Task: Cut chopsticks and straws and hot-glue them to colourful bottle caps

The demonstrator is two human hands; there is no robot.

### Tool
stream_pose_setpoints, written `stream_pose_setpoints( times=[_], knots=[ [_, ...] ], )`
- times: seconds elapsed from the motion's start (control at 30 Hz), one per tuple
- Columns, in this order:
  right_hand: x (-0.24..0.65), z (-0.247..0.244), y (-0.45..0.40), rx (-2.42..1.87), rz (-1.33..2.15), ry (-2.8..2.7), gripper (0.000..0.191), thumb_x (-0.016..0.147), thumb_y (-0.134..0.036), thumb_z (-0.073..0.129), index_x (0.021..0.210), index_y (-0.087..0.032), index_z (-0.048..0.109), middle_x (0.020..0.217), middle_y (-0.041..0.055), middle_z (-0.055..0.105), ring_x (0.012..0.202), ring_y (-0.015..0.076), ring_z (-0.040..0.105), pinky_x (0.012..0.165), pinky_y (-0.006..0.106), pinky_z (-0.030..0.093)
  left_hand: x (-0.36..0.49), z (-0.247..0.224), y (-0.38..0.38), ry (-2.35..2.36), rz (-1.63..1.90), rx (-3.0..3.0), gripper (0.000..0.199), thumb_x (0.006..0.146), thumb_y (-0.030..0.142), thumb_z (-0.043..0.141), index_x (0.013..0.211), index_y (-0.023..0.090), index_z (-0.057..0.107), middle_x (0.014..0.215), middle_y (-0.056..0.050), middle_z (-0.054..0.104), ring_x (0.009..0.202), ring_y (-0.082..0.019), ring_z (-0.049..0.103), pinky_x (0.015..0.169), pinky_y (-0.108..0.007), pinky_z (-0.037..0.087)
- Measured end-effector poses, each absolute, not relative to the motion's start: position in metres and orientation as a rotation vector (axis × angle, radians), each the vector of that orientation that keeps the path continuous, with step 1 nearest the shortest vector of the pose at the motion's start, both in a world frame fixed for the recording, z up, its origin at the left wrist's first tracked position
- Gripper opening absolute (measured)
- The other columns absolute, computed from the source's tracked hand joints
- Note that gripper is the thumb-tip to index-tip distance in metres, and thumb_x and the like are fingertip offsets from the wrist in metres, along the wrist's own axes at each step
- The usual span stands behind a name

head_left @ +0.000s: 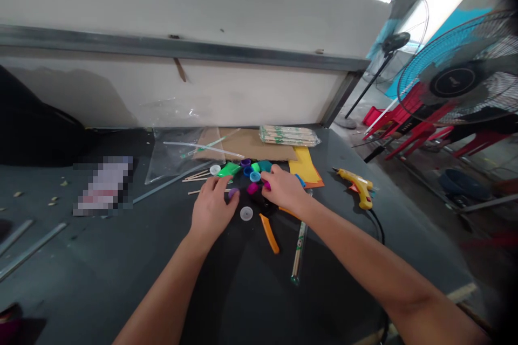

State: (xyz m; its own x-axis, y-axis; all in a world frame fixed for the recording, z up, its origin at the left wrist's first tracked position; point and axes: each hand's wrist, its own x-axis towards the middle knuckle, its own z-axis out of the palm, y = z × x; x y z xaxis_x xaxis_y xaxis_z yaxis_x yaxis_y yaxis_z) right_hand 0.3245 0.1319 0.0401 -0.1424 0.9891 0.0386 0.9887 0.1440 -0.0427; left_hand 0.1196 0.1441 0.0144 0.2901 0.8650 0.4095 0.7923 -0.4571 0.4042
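Note:
My left hand (pixel 211 206) is at the left of a small heap of plastic bottle caps, its thumb and index finger closed on a purple cap (pixel 233 193). In the middle of the heap, my right hand (pixel 284 187) has curled fingers pinching a magenta cap (pixel 266 185), which is partly hidden. Between the hands lie another magenta cap (pixel 252 188), a light blue cap (pixel 254 177) and dark blue ones. A white round disc (pixel 246 213) rests just in front. Pliers with orange handles (pixel 270 234) lie partly under my right hand.
A yellow glue gun (pixel 356 186) with a cord lies at the right. Behind are cardboard (pixel 251 145), packed wooden sticks (pixel 289 135), yellow sheets (pixel 304 164) and a clear plastic bag (pixel 165 159). Wrapped chopsticks (pixel 298 253) lie under my right forearm. A fan (pixel 453 82) stands beyond the table.

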Motion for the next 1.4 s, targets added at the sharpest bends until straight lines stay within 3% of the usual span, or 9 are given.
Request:
stream_pose_setpoints(
  times=[0.2, 0.4, 0.6, 0.77, 0.93, 1.03, 1.17, 1.27, 1.4],
  knots=[
    [0.321, 0.045, 0.128, -1.845, 0.065, -2.401, 0.044, 0.082, -0.032, 0.054, 0.126, -0.03, 0.052, 0.103, 0.0066, 0.054, 0.082, 0.0201, 0.059, 0.064, 0.029, 0.042, 0.129, 0.01, 0.143, 1.397, 0.854, 2.458, 0.021, 0.089, 0.028, 0.05, 0.102, 0.019, 0.064, 0.097, -0.008, 0.064, 0.091, -0.023, 0.059, 0.086, -0.038, 0.047],
    [0.31, 0.041, 0.13, -1.756, 0.147, -2.512, 0.024, 0.084, -0.029, 0.053, 0.104, -0.024, 0.063, 0.096, 0.007, 0.054, 0.077, 0.0192, 0.057, 0.065, 0.029, 0.042, 0.132, 0.01, 0.144, 1.235, 0.747, 2.609, 0.019, 0.088, 0.022, 0.049, 0.095, 0.02, 0.067, 0.09, -0.008, 0.065, 0.086, -0.023, 0.055, 0.085, -0.04, 0.044],
    [0.31, 0.038, 0.126, -1.666, 0.311, -2.387, 0.018, 0.083, -0.026, 0.057, 0.098, -0.02, 0.065, 0.094, 0.0052, 0.051, 0.081, 0.016, 0.055, 0.073, 0.027, 0.043, 0.133, 0.005, 0.146, 1.164, 0.805, 2.464, 0.014, 0.084, 0.018, 0.054, 0.092, 0.021, 0.065, 0.087, -0.006, 0.064, 0.086, -0.022, 0.054, 0.08, -0.036, 0.045],
    [0.316, 0.035, 0.121, -1.626, 0.349, -2.217, 0.023, 0.083, -0.021, 0.057, 0.103, -0.019, 0.066, 0.097, 0.0068, 0.055, 0.087, 0.0174, 0.056, 0.08, 0.03, 0.044, 0.129, 0.003, 0.147, 1.254, 0.763, 2.56, 0.026, 0.081, 0.026, 0.063, 0.106, 0.02, 0.064, 0.097, -0.009, 0.06, 0.093, -0.026, 0.053, 0.089, -0.042, 0.044],
    [0.335, 0.031, 0.115, -1.502, 0.619, -1.849, 0.018, 0.086, -0.021, 0.051, 0.1, -0.02, 0.062, 0.097, 0.0049, 0.061, 0.088, 0.0163, 0.06, 0.08, 0.03, 0.047, 0.126, 0.003, 0.148, 1.27, 0.78, 2.539, 0.01, 0.081, 0.025, 0.06, 0.085, 0.021, 0.068, 0.094, -0.008, 0.058, 0.093, -0.025, 0.054, 0.089, -0.042, 0.044],
    [0.344, 0.029, 0.111, -1.454, 0.908, -1.592, 0.017, 0.087, -0.031, 0.053, 0.099, -0.02, 0.058, 0.09, 0.0025, 0.063, 0.079, 0.0153, 0.061, 0.072, 0.029, 0.048, 0.13, 0.01, 0.145, 1.258, 0.845, 2.329, 0.01, 0.082, 0.028, 0.057, 0.081, 0.021, 0.065, 0.089, -0.006, 0.058, 0.087, -0.022, 0.057, 0.082, -0.038, 0.048],
    [0.349, 0.023, 0.11, -1.416, 0.944, -1.542, 0.022, 0.083, -0.032, 0.058, 0.101, -0.02, 0.061, 0.085, 0.0012, 0.063, 0.078, 0.0147, 0.06, 0.073, 0.03, 0.048, 0.138, 0.025, 0.138, 1.216, 0.829, 1.677, 0.012, 0.08, 0.03, 0.055, 0.087, 0.02, 0.057, 0.072, 0.0, 0.058, 0.063, -0.016, 0.06, 0.056, -0.029, 0.05],
    [0.35, 0.019, 0.109, -1.453, 0.834, -1.644, 0.02, 0.083, -0.026, 0.056, 0.102, -0.02, 0.061, 0.089, 0.0019, 0.063, 0.077, 0.0147, 0.059, 0.072, 0.029, 0.047, 0.142, 0.037, 0.135, 1.062, 0.805, 1.294, 0.026, 0.078, 0.023, 0.052, 0.104, 0.021, 0.056, 0.074, 0.001, 0.058, 0.057, -0.013, 0.059, 0.043, -0.023, 0.044],
    [0.35, 0.017, 0.105, -1.606, 0.444, -1.848, 0.01, 0.082, -0.021, 0.059, 0.092, -0.021, 0.059, 0.091, 0.0025, 0.064, 0.084, 0.0171, 0.059, 0.075, 0.029, 0.044, 0.144, 0.051, 0.133, 0.98, 0.795, 1.027, 0.027, 0.076, 0.015, 0.054, 0.101, 0.015, 0.064, 0.09, -0.004, 0.062, 0.059, -0.007, 0.056, 0.043, -0.017, 0.042]
  ],
)
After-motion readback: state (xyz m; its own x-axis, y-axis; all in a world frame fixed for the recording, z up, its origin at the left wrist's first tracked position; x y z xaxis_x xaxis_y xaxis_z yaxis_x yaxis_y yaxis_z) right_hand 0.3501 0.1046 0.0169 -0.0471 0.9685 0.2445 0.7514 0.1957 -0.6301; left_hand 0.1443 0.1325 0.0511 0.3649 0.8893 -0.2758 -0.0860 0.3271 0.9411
